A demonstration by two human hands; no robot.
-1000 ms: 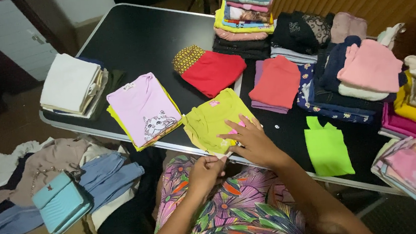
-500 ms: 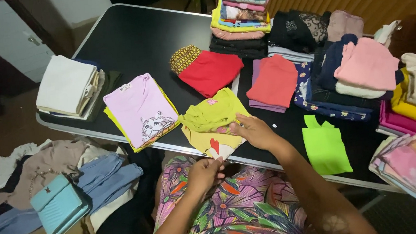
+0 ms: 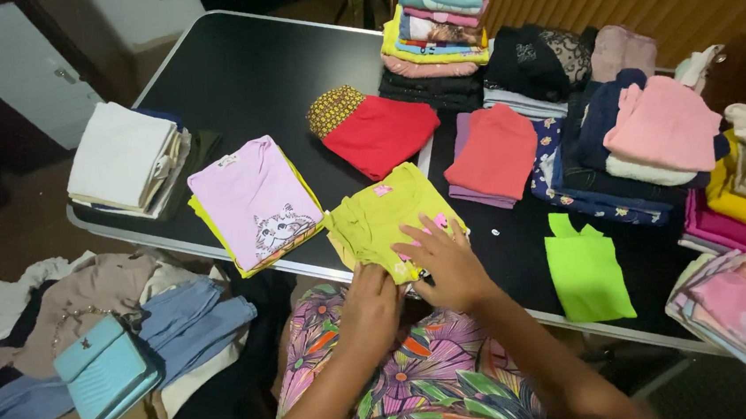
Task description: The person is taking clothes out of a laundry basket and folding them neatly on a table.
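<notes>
Tabletop: the black tabletop [image 3: 238, 69] fills most of the view, its near edge running from 9 o'clock down towards 4 o'clock.
Far stacks: a tall pile of folded clothes [image 3: 438, 27] stands at 12 o'clock, with dark and pink folded heaps spreading to 2 and 3 o'clock.
Floor heap: unfolded clothes [image 3: 87, 294] lie off the tabletop at 8 o'clock, with a light blue purse [image 3: 104, 371] on top.
White stack: folded white garments [image 3: 123, 158] sit at 10 o'clock near the tabletop's left edge.
Lilac shirt: a folded lilac shirt with a cat print [image 3: 257, 196] lies at 9 o'clock of the middle, on a yellow one.
Red garment: a red folded garment [image 3: 380, 132] lies just above the middle.
Green piece: a neon green garment [image 3: 583, 268] lies flat at 4 o'clock.
Yellow-green shirt: the folded yellow-green shirt [image 3: 382, 218] lies at the near edge, centre, partly under both hands.
Right hand: the right hand [image 3: 448, 261] lies flat on the shirt's lower right part, fingers [image 3: 415, 231] spread wide, pointing to 11 o'clock and pressing the cloth.
Left hand: the left hand [image 3: 372, 307] sits at 6 o'clock of the shirt, fingers curled narrow around its near hem.
</notes>
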